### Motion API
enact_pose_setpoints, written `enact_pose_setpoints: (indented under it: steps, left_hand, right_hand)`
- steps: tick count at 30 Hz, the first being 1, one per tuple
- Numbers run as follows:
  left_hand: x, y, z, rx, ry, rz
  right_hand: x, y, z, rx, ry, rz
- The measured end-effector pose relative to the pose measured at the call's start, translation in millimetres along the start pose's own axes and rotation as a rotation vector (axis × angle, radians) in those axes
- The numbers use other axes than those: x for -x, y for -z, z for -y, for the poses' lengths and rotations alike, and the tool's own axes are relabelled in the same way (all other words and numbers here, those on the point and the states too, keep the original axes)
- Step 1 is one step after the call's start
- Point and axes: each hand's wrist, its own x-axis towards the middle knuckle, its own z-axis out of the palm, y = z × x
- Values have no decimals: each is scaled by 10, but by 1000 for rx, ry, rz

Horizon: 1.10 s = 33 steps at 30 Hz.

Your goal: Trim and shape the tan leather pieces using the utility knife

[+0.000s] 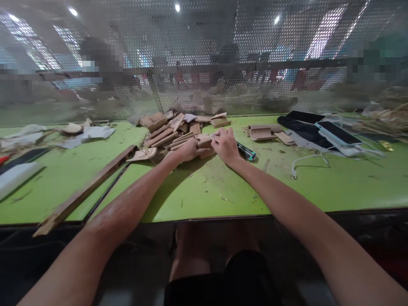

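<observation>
In front of me is a heap of tan and brown curved pieces (161,138) that look like split bamboo. My left hand (188,149) is closed at the heap's near right side, its fingers around one tan curved piece (205,141). On that same piece's right end, my right hand (226,146) is closed with thumb and fingers pinched together. Its fingertips partly cover the piece. A black and green utility knife (247,151) lies on the table just right of my right wrist.
On the green table (204,195) a long wooden strip (89,187) juts over the front edge at left. More curved pieces (263,131) lie right of the heap. Phone-like devices (339,131), a black cloth (299,129) and a white cable (310,158) are farther right. A perforated screen (197,91) stands behind.
</observation>
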Motion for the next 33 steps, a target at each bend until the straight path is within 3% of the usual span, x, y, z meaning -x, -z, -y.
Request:
enact_pose_setpoints:
  steps: [5,10,12,20,28,33]
  left_hand:
    - [28,26,-42,-103,3,-16]
    - [61,44,-94,-44,-20,8]
    - [64,44,-90,-31,-34,7]
    - [58,35,-62,-30,-62,24]
    - [63,63,-105,-53,-35,28]
    - [65,61,-106,-68,-4,28]
  right_hand:
    - [-42,41,-49,2,-53,2]
    - [-89,71,-218,-134,-202,-194]
    - [-82,60,-202,-182,-200,-210]
    - [37,102,295,-75,109,34]
    - [77,200,371,82,14,123]
    - [73,160,382,71,60,115]
